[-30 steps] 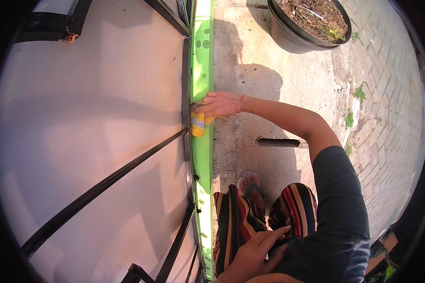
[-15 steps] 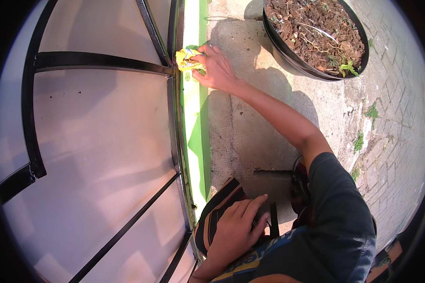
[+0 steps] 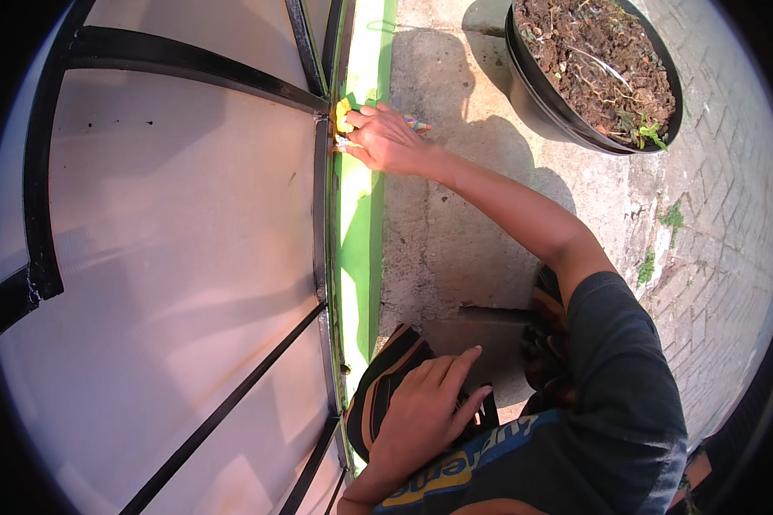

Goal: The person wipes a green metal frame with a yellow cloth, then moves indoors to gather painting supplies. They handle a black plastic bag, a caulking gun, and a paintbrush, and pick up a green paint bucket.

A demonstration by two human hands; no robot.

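Note:
My right hand [image 3: 386,140] is stretched far forward and closed on a crumpled yellow cloth [image 3: 343,116]. A multicoloured edge of the cloth pokes out past the knuckles. It presses on the top of a bright green ledge [image 3: 358,249], close against a black frame bar. Part of the cloth is hidden under the fingers. Nearer to me, my left hand [image 3: 421,414] lies on my bent knee in striped cloth [image 3: 386,378]. Its fingers are extended, the thumb apart, with nothing held.
Along the left stand pale translucent panels [image 3: 189,206] in a black frame [image 3: 197,70]. A black pot of soil [image 3: 567,129] with a small green plant sits at the far right on concrete [image 3: 464,232]. Paving [image 3: 721,215] with weed tufts lies beyond.
The right hand has drawn slightly nearer along the ledge with the cloth, which shows less at the left and now sticks out right. The view has shifted a little. The left hand stays on the knee.

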